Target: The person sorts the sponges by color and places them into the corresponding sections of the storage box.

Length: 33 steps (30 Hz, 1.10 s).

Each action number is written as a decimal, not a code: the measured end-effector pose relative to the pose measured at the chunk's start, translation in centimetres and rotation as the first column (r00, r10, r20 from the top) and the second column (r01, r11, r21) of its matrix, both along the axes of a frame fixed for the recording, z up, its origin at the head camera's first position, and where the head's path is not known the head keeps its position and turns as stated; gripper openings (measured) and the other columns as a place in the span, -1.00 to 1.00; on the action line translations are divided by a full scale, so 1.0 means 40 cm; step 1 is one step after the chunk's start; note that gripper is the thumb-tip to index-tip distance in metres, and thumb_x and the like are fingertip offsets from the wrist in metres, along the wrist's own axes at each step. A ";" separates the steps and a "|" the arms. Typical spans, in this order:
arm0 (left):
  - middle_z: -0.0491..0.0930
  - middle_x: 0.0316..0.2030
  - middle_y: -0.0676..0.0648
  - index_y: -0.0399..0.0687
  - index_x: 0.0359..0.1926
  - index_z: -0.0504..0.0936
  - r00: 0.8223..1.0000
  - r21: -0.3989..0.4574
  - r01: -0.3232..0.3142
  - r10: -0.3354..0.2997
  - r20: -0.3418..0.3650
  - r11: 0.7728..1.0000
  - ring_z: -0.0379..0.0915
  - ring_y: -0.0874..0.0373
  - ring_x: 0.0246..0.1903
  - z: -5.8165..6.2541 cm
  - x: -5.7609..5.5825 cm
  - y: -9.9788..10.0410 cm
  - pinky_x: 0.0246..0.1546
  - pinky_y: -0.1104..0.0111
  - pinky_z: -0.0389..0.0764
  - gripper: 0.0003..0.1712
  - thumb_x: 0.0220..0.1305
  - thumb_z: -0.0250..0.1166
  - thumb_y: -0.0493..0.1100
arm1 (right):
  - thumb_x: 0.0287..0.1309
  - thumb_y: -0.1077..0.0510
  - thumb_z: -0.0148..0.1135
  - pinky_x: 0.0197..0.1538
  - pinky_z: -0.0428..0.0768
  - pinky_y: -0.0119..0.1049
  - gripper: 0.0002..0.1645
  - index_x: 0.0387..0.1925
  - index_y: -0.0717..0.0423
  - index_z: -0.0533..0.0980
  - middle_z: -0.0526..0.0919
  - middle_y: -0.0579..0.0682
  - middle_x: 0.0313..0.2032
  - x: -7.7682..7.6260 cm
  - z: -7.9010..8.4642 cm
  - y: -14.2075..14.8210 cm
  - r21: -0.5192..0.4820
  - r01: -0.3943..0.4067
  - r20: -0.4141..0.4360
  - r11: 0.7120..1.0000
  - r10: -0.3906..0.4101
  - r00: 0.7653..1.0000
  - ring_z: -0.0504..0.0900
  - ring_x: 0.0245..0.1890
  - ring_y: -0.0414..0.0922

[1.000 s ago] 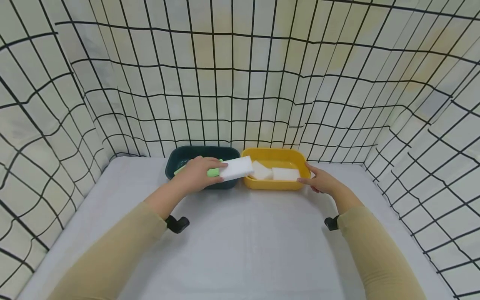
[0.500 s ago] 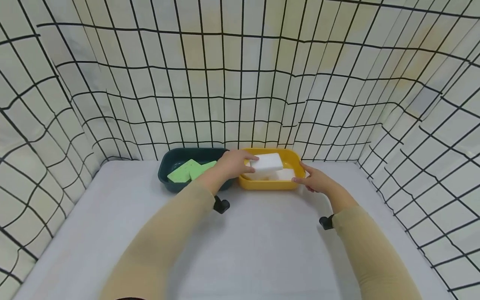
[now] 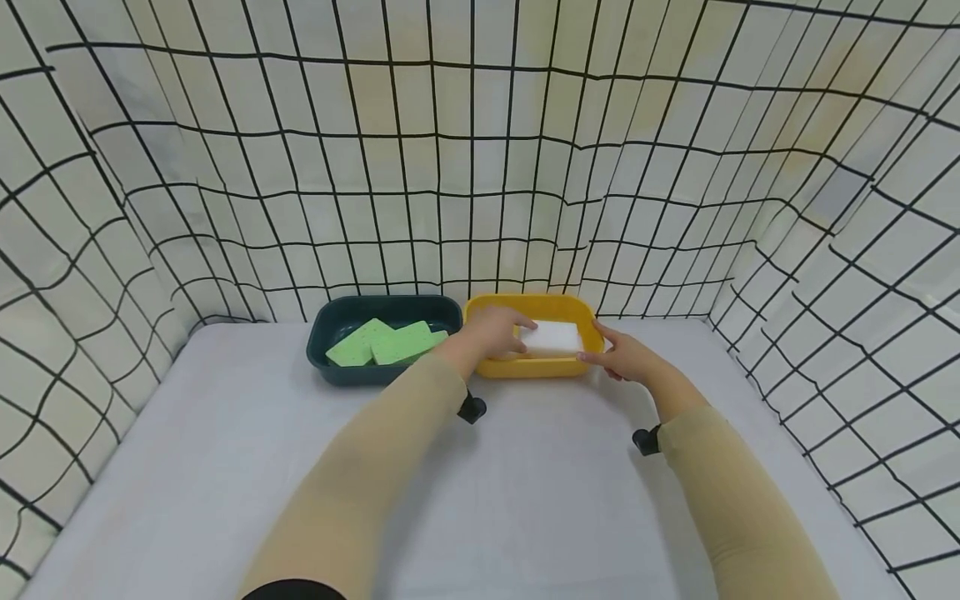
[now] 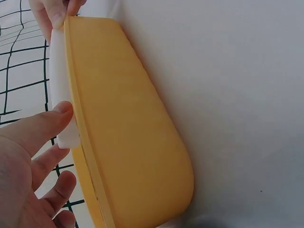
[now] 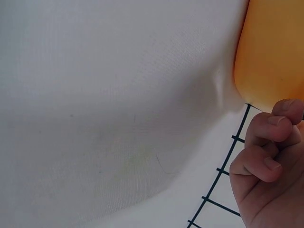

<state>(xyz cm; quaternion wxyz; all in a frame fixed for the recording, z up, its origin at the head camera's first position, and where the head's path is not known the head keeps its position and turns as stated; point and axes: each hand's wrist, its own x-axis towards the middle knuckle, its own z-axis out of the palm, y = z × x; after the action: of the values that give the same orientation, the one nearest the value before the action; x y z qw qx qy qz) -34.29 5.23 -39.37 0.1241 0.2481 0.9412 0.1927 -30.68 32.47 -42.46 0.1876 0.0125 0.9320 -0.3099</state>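
A white rectangular block that looks like a sponge (image 3: pixel 553 337) lies in the yellow tray (image 3: pixel 536 368). My left hand (image 3: pixel 491 332) pinches its left end, the thumb on the near side in the left wrist view. Other white pieces seen earlier in this tray are hidden now. At the tray's right end, my right hand (image 3: pixel 633 360) grips the rim between thumb and index finger. Its other fingers are curled in the right wrist view. Beside the yellow tray, a dark green tray (image 3: pixel 352 377) holds light green sponges (image 3: pixel 405 344).
Both trays stand at the back of a table covered in white cloth (image 3: pixel 525 483). Black grid netting (image 3: pixel 480 167) over pale sheeting rises behind and along both sides.
My left hand has carried the white sponge rightward from above the dark green tray and down into the yellow tray. The right hand has stayed at the yellow rim.
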 end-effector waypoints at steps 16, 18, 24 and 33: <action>0.40 0.35 0.03 0.32 0.33 0.50 1.000 0.023 -0.011 0.012 -0.021 1.000 0.28 0.02 0.24 0.016 -0.006 0.038 0.39 0.09 0.22 -0.45 0.33 0.34 0.03 | 0.08 -0.47 0.27 -0.35 0.40 -0.23 0.22 0.58 -0.32 -0.16 0.40 -0.02 -0.60 0.015 0.004 -0.009 -0.034 0.035 0.019 0.999 -0.035 0.999 0.36 -0.58 -0.07; 0.40 0.35 0.02 0.30 0.33 0.50 0.999 0.040 -0.025 0.026 -0.024 0.999 0.28 0.03 0.26 0.018 -0.011 0.033 0.38 0.11 0.24 -0.45 0.34 0.34 0.01 | 0.08 -0.47 0.26 -0.35 0.39 -0.24 0.22 0.58 -0.32 -0.17 0.40 -0.02 -0.60 0.015 0.003 -0.012 -0.024 0.033 0.019 0.999 -0.033 0.999 0.36 -0.58 -0.07; 0.42 0.34 0.00 0.23 0.32 0.52 0.997 0.036 -0.064 0.066 -0.038 0.997 0.28 0.05 0.31 0.025 -0.020 0.013 0.37 0.16 0.27 -0.47 0.34 0.33 -0.02 | 0.10 -0.46 0.26 -0.38 0.38 -0.26 0.20 0.58 -0.33 -0.17 0.38 -0.03 -0.61 0.008 0.002 -0.017 -0.014 0.026 0.010 1.000 -0.025 1.000 0.34 -0.59 -0.08; 0.41 0.35 0.03 0.23 0.36 0.48 0.998 0.016 -0.064 0.064 0.013 0.998 0.27 0.04 0.32 0.024 -0.021 0.007 0.39 0.14 0.23 -0.47 0.40 0.25 0.04 | 0.10 -0.45 0.27 -0.39 0.38 -0.27 0.21 0.58 -0.34 -0.18 0.37 -0.04 -0.61 0.008 0.007 -0.025 -0.029 0.024 0.010 0.999 -0.024 1.000 0.33 -0.60 -0.09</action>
<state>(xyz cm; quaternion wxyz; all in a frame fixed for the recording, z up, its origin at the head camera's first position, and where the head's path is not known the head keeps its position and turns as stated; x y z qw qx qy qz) -35.14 5.50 -38.39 0.1216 0.2175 0.9463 0.2059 -30.38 31.47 -42.20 0.1884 0.0224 0.9263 -0.3255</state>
